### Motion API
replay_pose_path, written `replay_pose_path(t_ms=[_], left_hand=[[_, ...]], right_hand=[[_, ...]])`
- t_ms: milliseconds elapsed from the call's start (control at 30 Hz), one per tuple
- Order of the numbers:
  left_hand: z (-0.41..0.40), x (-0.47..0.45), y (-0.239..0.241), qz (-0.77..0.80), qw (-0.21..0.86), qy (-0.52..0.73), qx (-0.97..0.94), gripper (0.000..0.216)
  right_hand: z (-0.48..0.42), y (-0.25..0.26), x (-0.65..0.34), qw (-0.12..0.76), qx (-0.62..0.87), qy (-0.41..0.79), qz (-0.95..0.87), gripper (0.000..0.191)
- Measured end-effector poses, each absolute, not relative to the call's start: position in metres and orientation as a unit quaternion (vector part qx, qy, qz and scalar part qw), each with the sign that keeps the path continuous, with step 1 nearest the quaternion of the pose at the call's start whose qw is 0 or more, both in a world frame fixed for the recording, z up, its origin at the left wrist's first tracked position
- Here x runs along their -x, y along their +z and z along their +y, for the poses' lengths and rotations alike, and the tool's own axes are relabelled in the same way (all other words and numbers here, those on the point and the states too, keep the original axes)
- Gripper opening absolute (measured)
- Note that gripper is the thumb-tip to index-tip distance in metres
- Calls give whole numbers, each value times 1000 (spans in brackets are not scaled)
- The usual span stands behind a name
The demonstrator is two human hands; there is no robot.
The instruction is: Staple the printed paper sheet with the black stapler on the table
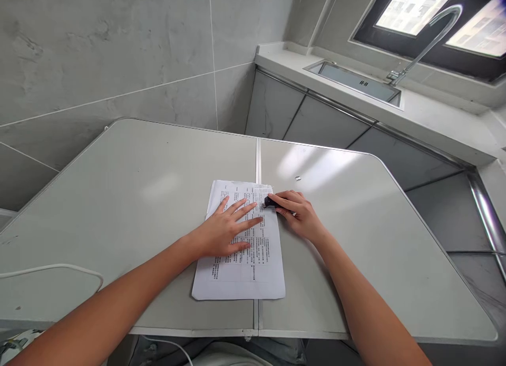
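Observation:
A printed stack of paper sheets [241, 281] lies on the folding table [185, 155], across its centre seam. My left hand [227, 229] rests flat on the sheets with its fingers spread. My right hand [298, 213] grips a small black stapler [270, 202] at the right edge of the paper, near the upper corner. The stapler's front end reaches over the sheets; my fingers cover its rear part. Whether its jaws are pressed together, I cannot tell.
A small shiny scrap [298, 178] lies beyond my right hand. A white cable [59, 266] runs over the table's left side. Behind stand a grey tiled wall [150, 49] and a counter [435, 110] with a sink [356, 81] and a tall faucet [435, 41].

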State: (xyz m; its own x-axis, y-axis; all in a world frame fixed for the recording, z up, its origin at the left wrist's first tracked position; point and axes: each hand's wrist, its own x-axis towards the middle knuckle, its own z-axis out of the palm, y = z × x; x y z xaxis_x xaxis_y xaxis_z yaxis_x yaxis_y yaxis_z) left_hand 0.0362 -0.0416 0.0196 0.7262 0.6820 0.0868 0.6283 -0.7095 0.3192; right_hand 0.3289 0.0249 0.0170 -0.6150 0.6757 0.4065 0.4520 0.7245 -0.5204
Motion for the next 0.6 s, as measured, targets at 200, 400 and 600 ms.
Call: replay_pose_path(t_ms=[200,400,600], left_hand=[[-42,-33,22,362,130,95,-918,67],[-43,-33,22,363,127,90,-919,67],[-43,-33,22,363,128,91,-918,67]], right_hand=[[23,19,-327,298,333,186,-875,48],[19,21,-323,274,356,171,-877,46],[17,25,-322,261,363,156,-881,48]])
